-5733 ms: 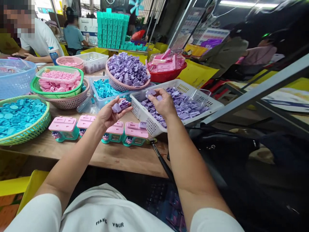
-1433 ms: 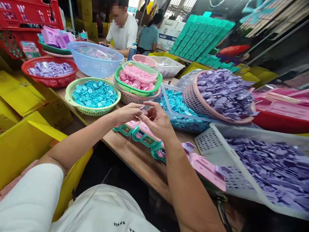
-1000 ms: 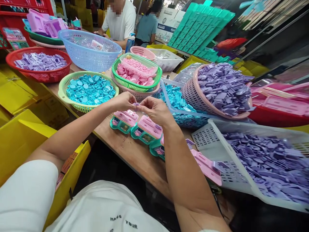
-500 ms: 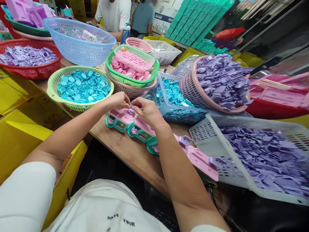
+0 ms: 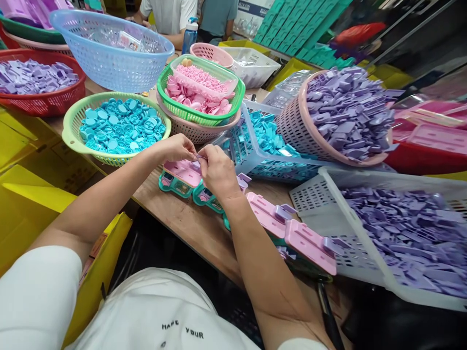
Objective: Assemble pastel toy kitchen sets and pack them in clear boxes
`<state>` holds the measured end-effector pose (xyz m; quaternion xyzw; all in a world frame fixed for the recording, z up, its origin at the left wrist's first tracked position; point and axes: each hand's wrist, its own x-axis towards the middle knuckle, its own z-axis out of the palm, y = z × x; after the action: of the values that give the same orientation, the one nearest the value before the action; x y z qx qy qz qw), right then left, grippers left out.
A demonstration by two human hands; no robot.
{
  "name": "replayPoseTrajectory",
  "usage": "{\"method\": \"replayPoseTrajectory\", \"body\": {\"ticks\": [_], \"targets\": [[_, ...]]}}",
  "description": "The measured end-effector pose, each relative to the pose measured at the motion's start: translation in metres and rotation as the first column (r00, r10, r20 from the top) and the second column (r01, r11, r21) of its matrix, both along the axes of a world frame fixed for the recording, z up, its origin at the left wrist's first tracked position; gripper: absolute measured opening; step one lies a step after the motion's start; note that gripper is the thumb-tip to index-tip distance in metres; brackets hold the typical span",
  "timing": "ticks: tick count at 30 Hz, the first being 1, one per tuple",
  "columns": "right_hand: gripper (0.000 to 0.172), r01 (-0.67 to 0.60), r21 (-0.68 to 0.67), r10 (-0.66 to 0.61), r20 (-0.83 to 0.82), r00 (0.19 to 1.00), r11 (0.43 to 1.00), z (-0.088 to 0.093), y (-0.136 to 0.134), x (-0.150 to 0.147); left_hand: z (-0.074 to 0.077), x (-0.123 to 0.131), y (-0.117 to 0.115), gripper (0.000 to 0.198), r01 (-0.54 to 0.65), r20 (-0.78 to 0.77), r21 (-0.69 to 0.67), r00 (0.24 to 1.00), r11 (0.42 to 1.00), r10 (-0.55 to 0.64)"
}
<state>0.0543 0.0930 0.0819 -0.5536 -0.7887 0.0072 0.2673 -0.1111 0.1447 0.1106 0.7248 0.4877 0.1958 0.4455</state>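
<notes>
My left hand point(image 5: 179, 148) and my right hand point(image 5: 220, 170) meet fingertip to fingertip, both pinching a small purple plastic part point(image 5: 199, 156) that is mostly hidden by the fingers. Right below them stands a row of toy vehicle-like bodies with teal sides point(image 5: 181, 187) and pink tops point(image 5: 182, 171). My right hand and forearm cover the middle of this row. Farther right, pink tops point(image 5: 310, 245) carry raised purple pieces point(image 5: 285, 212).
Around the table edge point(image 5: 171, 221) stand a green basket of blue discs point(image 5: 69, 131), a green basket of pink parts point(image 5: 239, 95), a pink basket point(image 5: 304, 112) and a white crate point(image 5: 365, 248) of purple parts. A blue bottle point(image 5: 189, 36) and co-workers are beyond.
The view has shifted slightly. My right hand has turned and drawn a little left and up, uncovering more pink tops. Both hands keep pinching the small purple part.
</notes>
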Motion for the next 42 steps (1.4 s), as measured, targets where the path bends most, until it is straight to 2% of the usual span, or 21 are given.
{"method": "replayPoseTrajectory", "body": {"ticks": [5, 8, 12, 17, 22, 26, 28, 31, 34, 36, 38, 42], "targets": [[0.017, 0.044, -0.022, -0.043, 0.044, 0.998, 0.999, 0.0, -0.004, -0.003, 0.0, 0.0, 0.002, 0.011, 0.039, 0.015, -0.03, 0.999, 0.999, -0.039], [0.019, 0.043, -0.041, -0.041, 0.041, 0.998, 0.998, -0.002, -0.007, -0.004, -0.004, -0.002, 0.003, 0.017, 0.068, 0.058, -0.079, 0.996, 0.994, -0.064], [0.024, 0.062, -0.05, -0.06, 0.037, 0.997, 0.997, -0.004, -0.01, -0.008, -0.008, -0.005, 0.005, 0.018, 0.081, 0.042, -0.101, 0.996, 0.992, -0.077], [0.029, 0.078, -0.078, -0.066, 0.144, 0.987, 0.994, 0.007, -0.011, -0.02, -0.008, -0.008, 0.002, 0.019, 0.066, 0.131, -0.115, 0.99, 0.991, -0.051], [0.03, 0.024, -0.125, 0.004, 0.22, 0.975, 0.992, 0.02, -0.012, -0.023, -0.012, -0.015, -0.003, 0.039, 0.016, 0.195, -0.07, 0.981, 0.997, -0.002], [0.025, -0.109, -0.147, 0.123, 0.09, 0.988, 0.983, 0.031, -0.01, -0.003, -0.011, -0.022, -0.01, 0.052, 0.0, 0.162, -0.046, 0.987, 0.999, 0.008], [0.023, -0.054, -0.138, 0.064, 0.067, 0.996, 0.989, 0.044, -0.002, 0.024, -0.005, -0.024, -0.014, 0.059, -0.045, 0.073, -0.043, 0.996, 0.998, 0.048], [0.027, 0.202, -0.112, -0.189, 0.12, 0.975, 0.973, 0.071, 0.021, 0.084, 0.014, -0.019, -0.016, 0.062, -0.144, -0.037, 0.069, 0.989, 0.987, 0.146], [0.027, 0.362, -0.136, -0.336, 0.182, 0.924, 0.922, 0.093, 0.054, 0.141, 0.043, 0.003, -0.009, 0.053, -0.09, -0.075, 0.22, 0.991, 0.971, 0.108], [0.028, 0.37, -0.18, -0.323, 0.242, 0.915, 0.911, 0.1, 0.076, 0.163, 0.063, 0.028, 0.001, 0.044, 0.005, -0.135, 0.268, 0.99, 0.963, 0.032], [0.032, 0.321, -0.249, -0.239, 0.309, 0.92, 0.914, 0.1, 0.094, 0.17, 0.079, 0.056, 0.017, 0.036, 0.085, -0.243, 0.324, 0.97, 0.942, -0.003], [0.022, 0.253, -0.427, -0.051, 0.431, 0.901, 0.868, 0.098, 0.114, 0.166, 0.095, 0.11, 0.065, 0.03, 0.161, -0.38, 0.467, 0.924, 0.87, 0.032]]}}
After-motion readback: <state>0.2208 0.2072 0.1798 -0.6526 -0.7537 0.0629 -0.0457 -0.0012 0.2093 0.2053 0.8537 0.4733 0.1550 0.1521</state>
